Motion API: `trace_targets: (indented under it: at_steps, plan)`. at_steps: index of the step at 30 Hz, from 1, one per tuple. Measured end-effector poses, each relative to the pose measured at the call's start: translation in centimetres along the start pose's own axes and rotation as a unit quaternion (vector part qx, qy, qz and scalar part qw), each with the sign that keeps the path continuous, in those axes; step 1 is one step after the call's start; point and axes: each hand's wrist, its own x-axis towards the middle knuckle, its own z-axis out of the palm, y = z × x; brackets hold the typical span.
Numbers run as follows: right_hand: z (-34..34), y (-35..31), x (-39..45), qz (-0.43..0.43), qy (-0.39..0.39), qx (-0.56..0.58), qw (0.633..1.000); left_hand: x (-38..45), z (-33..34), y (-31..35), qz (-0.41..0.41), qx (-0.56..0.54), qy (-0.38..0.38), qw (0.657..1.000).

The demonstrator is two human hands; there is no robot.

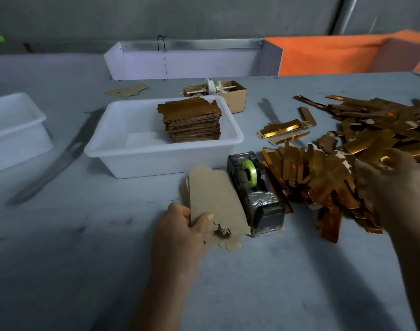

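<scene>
- The left hand [180, 232] holds a flat brown card [213, 199] by its near end, with the thumb on top. The card is in the middle of the bench [84, 259], a bit toward the near edge.
- The card's near end looks torn and ragged. More brown edges peek out under its left side, and I cannot tell how many cards there are.
- A black tape holder [256, 194] with a green roll of tape [249, 173] sits right against the card's right side. It stands between the card and the gold pieces.
- A big messy pile of shiny gold pieces [335, 177] covers the right side of the bench and runs off the right edge of the picture.
- The right hand [392, 187] is on the pile. It is blurry, so I cannot tell if it grips anything.
- A white tub [123, 149] sits just behind the card and the tape holder. A neat stack of cards [192, 123] stands in its far right corner.
- Another white tub [15, 125] is at the left edge, partly cut off.
- A small cardboard box [237, 96] sits behind the first tub. The things in it are too small to make out.
- One flat card [126, 91] lies near the far edge.
- A white bin [142, 63] and an orange cloth [323, 53] are past the far edge.
</scene>
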Motion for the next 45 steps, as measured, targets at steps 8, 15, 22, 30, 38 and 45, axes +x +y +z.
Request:
trace_targets:
  at_steps: [8,15,22,30,38,45]
  plan:
    - [1.6,0.5,-9.5,-0.130,-0.073,0.066,0.987,1.8,-0.3,-1.3,-0.139,-0.207,-0.062,0.967]
    - [2.3,-0.7,-12.2,-0.155,-0.164,0.082,0.971,1.6,-2.1,-0.4,-0.028,-0.094,-0.007,0.995]
    - [2.7,-2.3,-13.8,-0.130,-0.206,0.133,0.961,-0.3,-3.3,1.2,0.005,-0.211,0.019,0.977]
    - [3.3,-4.4,-14.9,-0.124,-0.262,0.196,0.937,-0.8,-3.1,0.7,-0.090,-0.394,-0.124,0.906]
    - [3.4,-5.3,-13.9,0.038,-0.331,0.387,0.860,-2.1,-1.6,1.8,-0.057,-0.445,-0.254,0.857]
    - [2.7,-4.2,-14.0,0.021,-0.346,0.394,0.851,-2.2,0.0,3.5,-0.001,-0.392,-0.187,0.901]
